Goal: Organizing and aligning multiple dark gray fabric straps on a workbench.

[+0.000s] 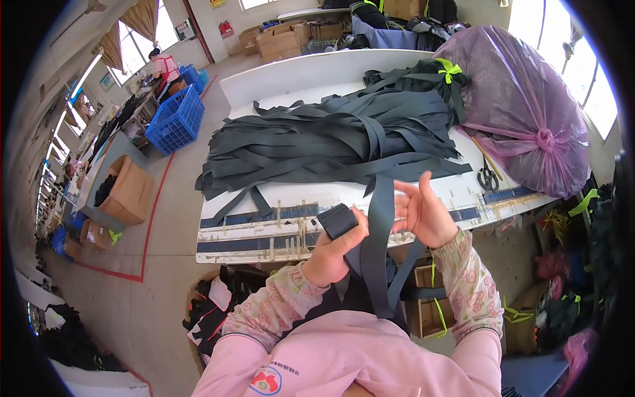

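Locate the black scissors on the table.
In the head view, the black scissors lie at right on the white table, between the dark strap pile and the purple bag, beside a thin yellowish stick.

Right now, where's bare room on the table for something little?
On the white table, bare patches lie between the dark strips and taped front edge, and, smaller, between strips and scissors. Strips crowd the middle; a bulging purple bag crowds the right.

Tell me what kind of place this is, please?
It looks like a workshop, probably for cloth or sewing. A big pile of long dark strips covers much of a white table, scissors lie nearby, and another person is at the back.
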A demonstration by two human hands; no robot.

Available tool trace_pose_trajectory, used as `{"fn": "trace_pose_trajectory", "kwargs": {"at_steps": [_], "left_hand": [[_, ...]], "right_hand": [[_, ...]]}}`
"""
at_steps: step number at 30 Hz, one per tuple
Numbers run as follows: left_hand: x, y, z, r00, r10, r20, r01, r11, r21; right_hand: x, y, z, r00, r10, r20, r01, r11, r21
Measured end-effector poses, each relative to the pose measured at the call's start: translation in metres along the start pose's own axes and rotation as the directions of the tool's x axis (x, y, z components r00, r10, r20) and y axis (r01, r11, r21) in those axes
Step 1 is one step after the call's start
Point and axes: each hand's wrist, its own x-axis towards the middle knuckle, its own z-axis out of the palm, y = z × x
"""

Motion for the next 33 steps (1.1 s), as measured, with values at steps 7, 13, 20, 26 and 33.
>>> {"fn": "trace_pose_trajectory", "kwargs": {"at_steps": [7,13,20,26,33], "left_hand": [[0.002,0.001,0.029,0.988,0.153,0.038,-0.157,0.975,0.16],[0.026,0.02,0.007,0.96,0.28,0.004,-0.277,0.954,-0.111],[0.034,0.024,0.005,0.946,0.314,0.081,-0.305,0.946,-0.106],[0.036,0.016,0.0,0.931,0.359,0.06,-0.328,0.899,-0.291],[0.031,0.022,0.004,0.934,0.35,0.068,-0.346,0.936,-0.062]], "right_hand": [[0.029,-0.071,0.087,0.961,-0.272,-0.048,0.243,0.916,-0.32],[-0.03,-0.056,0.089,0.984,-0.008,0.18,0.13,0.724,-0.678],[-0.056,0.008,0.034,0.985,0.159,0.071,-0.073,0.748,-0.659],[-0.067,0.018,0.028,0.959,0.278,0.049,-0.226,0.861,-0.455],[-0.067,0.018,0.023,0.939,0.335,0.08,-0.267,0.855,-0.444]]}}
